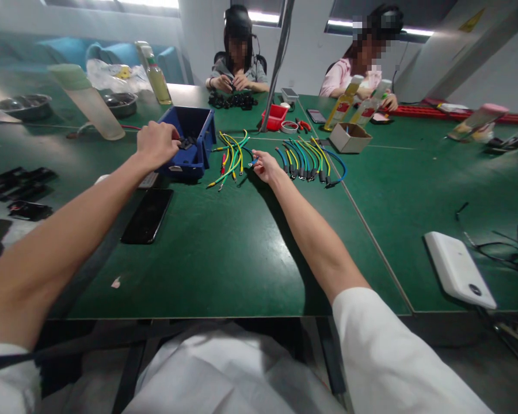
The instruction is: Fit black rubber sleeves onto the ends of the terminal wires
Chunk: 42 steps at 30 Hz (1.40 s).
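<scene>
My left hand [157,142] reaches over the left side of a blue plastic bin [205,132], its fingers pressed together beside small black parts [187,142] inside. Whether one of these parts is between the fingertips is unclear. My right hand [265,167] pinches the end of a short blue cable [254,163] with a metal terminal. Just left of that hand lies a loose, crossed pile of yellow and green cables [231,164], with a red piece among them. To its right, several cables [306,158] with black sleeves on their near ends lie side by side.
A black phone [147,217] lies below the bin. On the right are a white power bank [460,269] and glasses [505,250]. A metal pole [277,69], red tray [274,118] and small cardboard box [349,138] stand farther back. Two people sit across the green table [224,259].
</scene>
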Each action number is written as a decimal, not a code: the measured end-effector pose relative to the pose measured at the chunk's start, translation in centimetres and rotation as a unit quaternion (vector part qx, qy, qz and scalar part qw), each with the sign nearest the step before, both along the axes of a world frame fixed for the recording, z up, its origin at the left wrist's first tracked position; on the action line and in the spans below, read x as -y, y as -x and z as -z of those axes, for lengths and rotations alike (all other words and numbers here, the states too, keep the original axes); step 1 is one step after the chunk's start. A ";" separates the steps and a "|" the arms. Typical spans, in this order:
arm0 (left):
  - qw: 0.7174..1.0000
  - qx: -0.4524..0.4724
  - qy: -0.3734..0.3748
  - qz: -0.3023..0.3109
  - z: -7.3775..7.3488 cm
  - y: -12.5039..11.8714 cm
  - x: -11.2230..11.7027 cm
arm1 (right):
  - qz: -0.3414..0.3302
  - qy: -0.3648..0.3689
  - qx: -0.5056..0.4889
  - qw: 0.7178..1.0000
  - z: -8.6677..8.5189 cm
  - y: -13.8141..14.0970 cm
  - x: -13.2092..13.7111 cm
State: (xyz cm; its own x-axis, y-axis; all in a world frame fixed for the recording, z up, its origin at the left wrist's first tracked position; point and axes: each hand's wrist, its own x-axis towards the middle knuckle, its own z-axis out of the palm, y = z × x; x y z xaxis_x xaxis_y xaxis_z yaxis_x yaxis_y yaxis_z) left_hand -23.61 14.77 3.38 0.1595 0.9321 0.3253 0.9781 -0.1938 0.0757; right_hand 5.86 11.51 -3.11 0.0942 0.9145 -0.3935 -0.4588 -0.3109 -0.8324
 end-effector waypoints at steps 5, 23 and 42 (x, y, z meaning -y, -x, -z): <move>0.998 0.024 -0.056 0.001 -0.8 -1.1 2.9 | -0.061 -0.061 -0.106 0.991 0.2 0.1 0.3; 0.978 0.088 -0.018 0.188 3.9 -7.8 12.2 | -0.169 -0.066 -0.117 0.976 0.3 0.2 1.5; 0.962 0.167 0.037 0.211 8.5 -8.5 14.3 | -0.202 -0.170 -0.117 0.957 2.6 0.8 1.0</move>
